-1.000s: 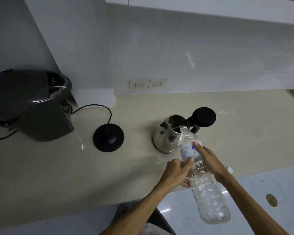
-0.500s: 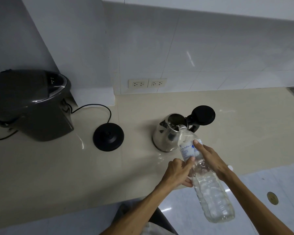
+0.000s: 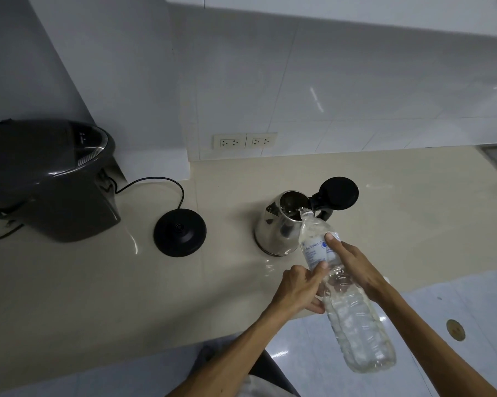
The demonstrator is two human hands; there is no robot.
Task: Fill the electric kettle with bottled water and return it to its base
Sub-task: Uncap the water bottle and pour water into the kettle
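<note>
A steel electric kettle (image 3: 279,224) stands on the beige counter (image 3: 69,296) with its black lid (image 3: 339,193) flipped open to the right. A clear plastic water bottle (image 3: 353,316) is tipped neck-down, its open mouth at the kettle's rim. My left hand (image 3: 296,290) grips the bottle's left side below the label. My right hand (image 3: 353,265) holds its right side, thumb on the label. The round black kettle base (image 3: 180,233) lies on the counter to the kettle's left, its cord running back to the wall.
A large dark appliance (image 3: 46,179) sits at the counter's left end. Two wall sockets (image 3: 244,141) are set low in the white tiled wall behind. The counter's front edge runs under my forearms, with glossy floor and a brass floor drain (image 3: 455,329) below.
The bottle has tipped a little further, its mouth moving up and over the kettle's rim. Both hands keep the same hold.
</note>
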